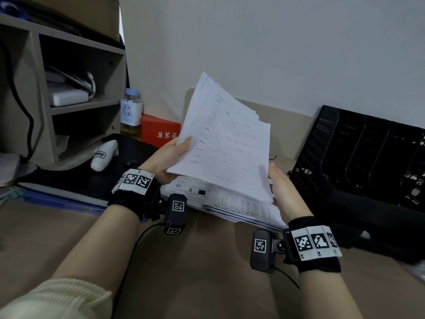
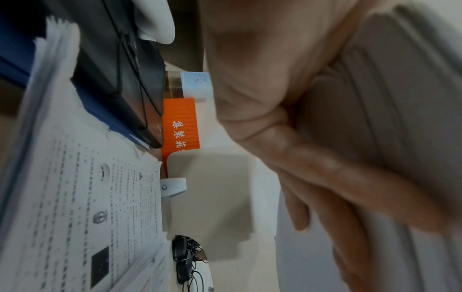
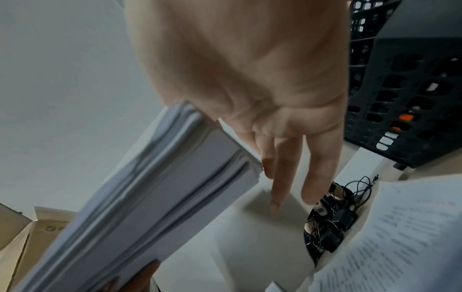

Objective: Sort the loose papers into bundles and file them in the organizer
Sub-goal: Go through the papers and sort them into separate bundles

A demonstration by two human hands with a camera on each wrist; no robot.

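Note:
My left hand (image 1: 171, 155) grips the left edge of a bundle of printed white sheets (image 1: 230, 139), thumb on top, and holds it tilted above the desk. Its fingers (image 2: 325, 177) lie under the bundle (image 2: 405, 89). My right hand (image 1: 284, 187) is flat with straight fingers (image 3: 285, 173) against the bundle's lower right edge (image 3: 162, 187). Under the bundle a loose pile of printed papers (image 1: 243, 208) lies on the desk (image 2: 75, 197). The black mesh organizer (image 1: 368, 157) stands at the right against the wall (image 3: 400, 98); its slots look dark.
A grey shelf unit (image 1: 80, 65) stands at the left. Beside it are a tea bottle (image 1: 131, 111) and a red box (image 1: 158, 132). A white handheld object (image 1: 103, 155) lies on a black item, over a blue folder (image 1: 57, 200). Tangled cables (image 3: 330, 227) fill a desk hole.

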